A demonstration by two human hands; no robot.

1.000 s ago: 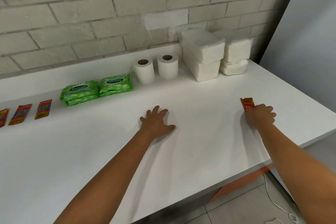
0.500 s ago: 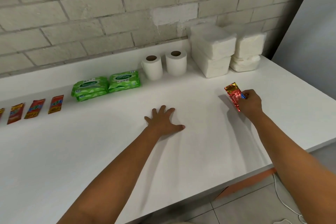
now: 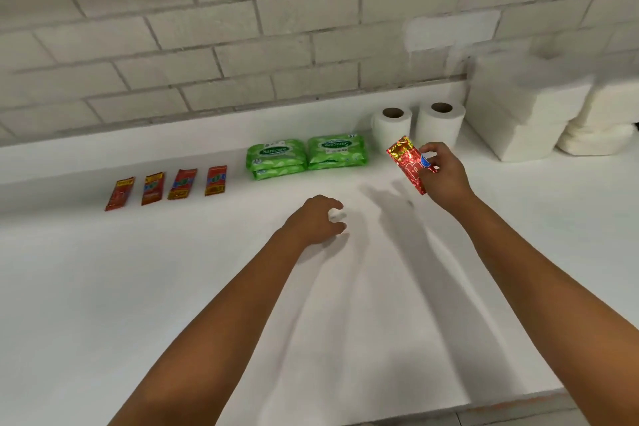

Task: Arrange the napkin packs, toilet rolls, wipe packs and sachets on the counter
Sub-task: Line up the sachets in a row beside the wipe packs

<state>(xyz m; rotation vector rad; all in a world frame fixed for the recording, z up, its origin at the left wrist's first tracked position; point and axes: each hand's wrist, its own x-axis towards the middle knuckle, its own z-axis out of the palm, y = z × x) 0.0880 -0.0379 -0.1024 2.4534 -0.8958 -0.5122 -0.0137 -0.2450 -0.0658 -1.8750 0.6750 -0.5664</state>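
Observation:
My right hand [image 3: 444, 176] pinches a shiny red sachet [image 3: 406, 162] and holds it in the air in front of the two toilet rolls [image 3: 418, 126]. My left hand [image 3: 316, 220] hovers over the white counter [image 3: 311, 322] with loosely curled fingers and holds nothing. Several red sachets [image 3: 169, 187] lie in a row at the left along the back. Two stacks of green wipe packs [image 3: 306, 156] sit between that row and the rolls. White napkin packs [image 3: 529, 114] are stacked at the far right against the wall.
A grey brick wall [image 3: 242, 28] runs behind the counter. The counter's front edge [image 3: 501, 401] shows at the lower right, with floor below it.
My right hand picked the red sachet up from the right side of the counter and carried it left toward the rolls. My left hand lifted off the counter and its fingers curled.

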